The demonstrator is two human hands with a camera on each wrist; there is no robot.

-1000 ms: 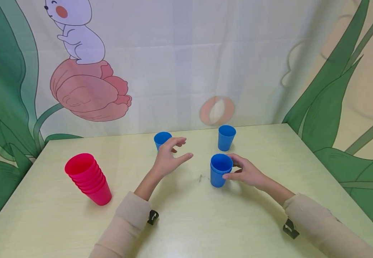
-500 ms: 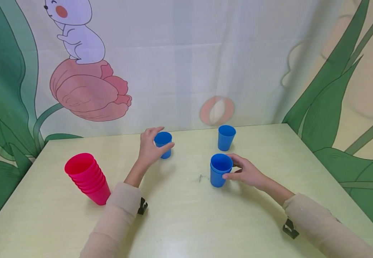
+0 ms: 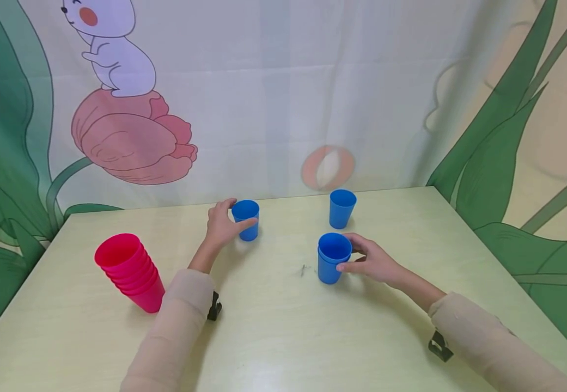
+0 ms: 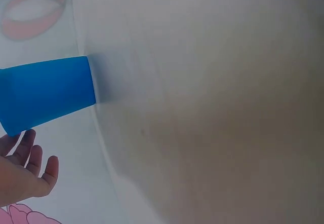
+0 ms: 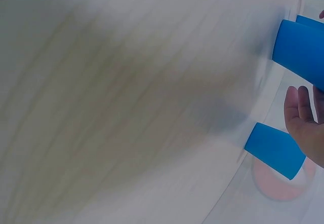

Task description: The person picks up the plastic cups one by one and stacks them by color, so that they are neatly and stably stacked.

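Note:
At the back of the table, my left hand (image 3: 220, 226) has its thumb across the front of an upright blue cup (image 3: 250, 233) and its fingers behind the rim. The left wrist view shows the fingers (image 4: 31, 148) right at the side of this cup (image 4: 48, 93) near its rim. Farther right, my right hand (image 3: 375, 262) holds two nested blue cups (image 3: 329, 272) from their right side, thumb in front and fingers behind. Those nested cups (image 5: 302, 49) are cut off by the right wrist view's edge.
Another blue cup (image 3: 342, 211) stands behind the nested pair, near the table's back edge. A leaning stack of several red cups (image 3: 141, 280) is at the left, close to my left sleeve (image 3: 170, 321). A printed curtain (image 3: 263, 109) hangs behind the table (image 3: 283, 337).
My left hand has moved left and back to the rear blue cup, and its thumb and fingers have closed in around it. The right hand stays on the nested cups.

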